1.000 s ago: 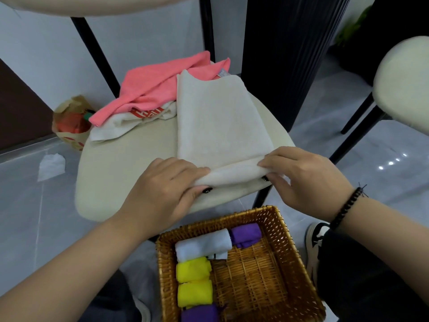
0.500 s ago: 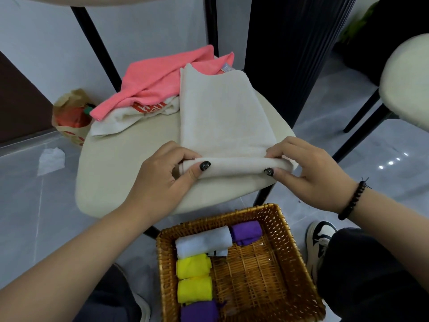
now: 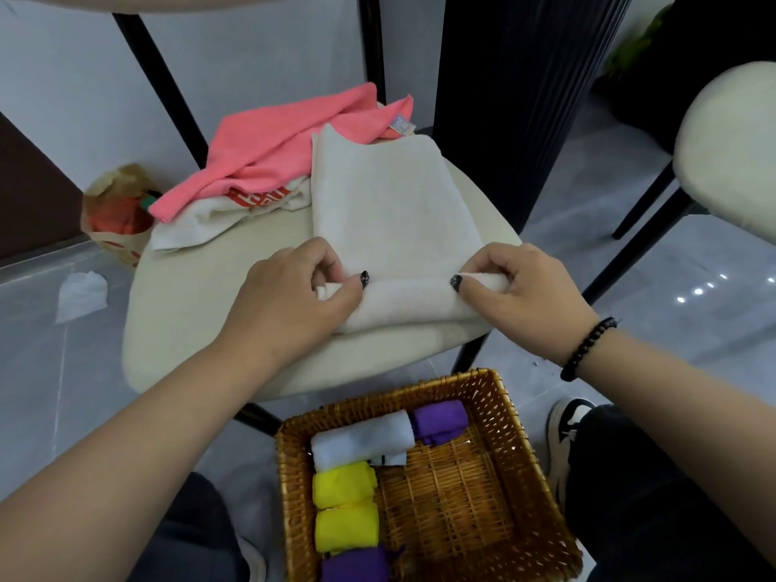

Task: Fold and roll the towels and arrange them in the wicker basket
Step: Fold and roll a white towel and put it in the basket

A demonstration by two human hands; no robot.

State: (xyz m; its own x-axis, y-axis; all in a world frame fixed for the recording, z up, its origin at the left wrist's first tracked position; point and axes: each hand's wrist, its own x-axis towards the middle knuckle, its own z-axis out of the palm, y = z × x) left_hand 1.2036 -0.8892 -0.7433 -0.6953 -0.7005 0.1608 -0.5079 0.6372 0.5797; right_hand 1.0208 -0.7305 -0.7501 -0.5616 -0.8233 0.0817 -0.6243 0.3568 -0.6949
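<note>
Folded cream terry towel (image 3: 380, 212) on round beige chair seat (image 3: 201, 304), near end rolled, left hand (image 3: 294, 306) and right hand (image 3: 520, 287) fingers curled pinching the roll's ends, pink towel (image 3: 273, 153) behind, square wicker basket (image 3: 516, 464) below holding white (image 3: 361, 441), yellow (image 3: 344, 485), purple (image 3: 441, 420) rolls

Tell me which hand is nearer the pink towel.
Left. The left hand grips the cream towel's rolled end just below the pink towel; the right hand grips the other end, farther off to the right.
</note>
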